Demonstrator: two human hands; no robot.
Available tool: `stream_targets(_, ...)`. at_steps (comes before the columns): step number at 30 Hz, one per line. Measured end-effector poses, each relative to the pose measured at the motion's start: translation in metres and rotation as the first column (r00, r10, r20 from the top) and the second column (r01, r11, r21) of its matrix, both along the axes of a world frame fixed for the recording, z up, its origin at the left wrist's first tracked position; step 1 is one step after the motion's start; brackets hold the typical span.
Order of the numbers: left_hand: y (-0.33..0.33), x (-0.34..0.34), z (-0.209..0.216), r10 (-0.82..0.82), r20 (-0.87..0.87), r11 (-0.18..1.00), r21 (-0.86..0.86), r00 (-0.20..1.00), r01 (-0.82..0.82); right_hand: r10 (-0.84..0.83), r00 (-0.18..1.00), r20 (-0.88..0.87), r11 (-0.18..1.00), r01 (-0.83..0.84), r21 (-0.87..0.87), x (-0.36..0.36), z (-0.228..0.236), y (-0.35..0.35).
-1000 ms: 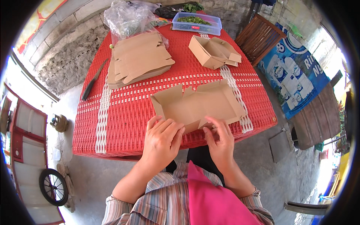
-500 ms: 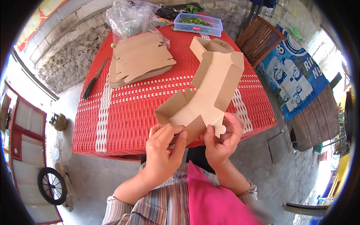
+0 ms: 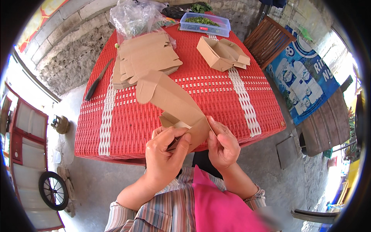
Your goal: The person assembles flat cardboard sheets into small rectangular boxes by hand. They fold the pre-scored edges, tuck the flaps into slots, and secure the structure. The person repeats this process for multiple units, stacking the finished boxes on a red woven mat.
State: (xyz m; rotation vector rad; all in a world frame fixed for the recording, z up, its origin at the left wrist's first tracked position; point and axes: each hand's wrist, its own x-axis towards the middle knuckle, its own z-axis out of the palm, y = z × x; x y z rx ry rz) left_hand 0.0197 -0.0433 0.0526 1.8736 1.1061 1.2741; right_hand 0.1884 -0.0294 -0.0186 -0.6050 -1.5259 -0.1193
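A partly folded brown cardboard box (image 3: 176,102) is held at the table's near edge, its long lid flap leaning up and to the left. My left hand (image 3: 166,145) pinches the near left wall between thumb and fingers. At the near right corner, my right hand (image 3: 222,143) grips the cardboard, thumb toward me. The box's inside is mostly hidden by its near wall and lid. Beyond the lid lies a stack of flat cardboard box blanks (image 3: 148,54). Another folded box (image 3: 222,54) stands with its top open at the far right.
The table (image 3: 127,127) has a red woven cover with white bands. A knife (image 3: 96,83) with a black handle lies along its left side. At the back are a clear plastic bag (image 3: 135,17) and a plastic container (image 3: 205,25) of chopped greens. A wooden chair (image 3: 266,40) stands beyond the right edge.
The box's long lid flap has swung from the right over to the left, uncovering the folded box behind. The small tab at the right corner no longer shows. Both hands still hold the cardboard.
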Motion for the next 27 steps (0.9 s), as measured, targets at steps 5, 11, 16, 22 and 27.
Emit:
stream_targets(5,0.002,0.0,0.0,0.006,-0.012,0.999,0.032,1.0,-0.006,-0.164,0.973,0.162,0.986,0.159,0.042,0.001,0.011,-0.003)
stream_targets(11,0.002,0.001,-0.001,-0.009,-0.007,0.999,0.044,1.0,0.01,-0.207,0.961,0.184,0.978,0.205,0.029,0.002,0.009,-0.005)
stream_targets(16,0.003,0.002,-0.005,-0.017,0.01,0.997,0.075,1.0,0.016,-0.226,0.957,0.183,0.974,0.224,0.034,0.001,0.009,-0.003)
stream_targets(22,0.004,0.003,-0.008,-0.027,0.004,0.991,0.132,1.0,0.026,-0.147,0.973,0.176,0.986,0.158,-0.052,-0.001,0.012,-0.006)
stream_targets(27,0.005,0.004,-0.011,-0.004,-0.032,0.986,0.164,0.999,0.01,0.016,0.998,0.056,0.976,-0.003,-0.217,-0.006,0.011,-0.018)
